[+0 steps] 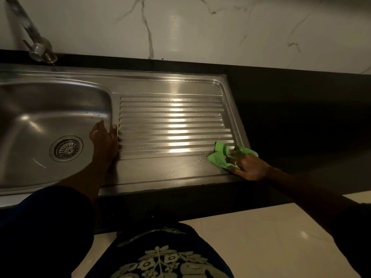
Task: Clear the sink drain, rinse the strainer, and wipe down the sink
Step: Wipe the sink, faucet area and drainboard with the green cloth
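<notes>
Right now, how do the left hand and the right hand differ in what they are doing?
The right hand presses a green cloth onto the drainboard's near right corner; the left hand holds nothing. The left hand rests flat on the rim between the sink basin and the drainboard, fingers reaching into the basin; the right hand is at the far end, curled over the cloth. Both touch the steel.

- We record one view only, a wide-angle camera worn on the person's head; no second view shares the scene.
- It looks forward and steeply down over the steel sink (pixel 60 109) and its ribbed drainboard (pixel 176 125), towards the marble wall (pixel 200 27) behind.
- It sits close: both forearms enter from the bottom edge, and straight lines bow towards the frame's margins.
- The floor (pixel 261 237) shows at lower right.
</notes>
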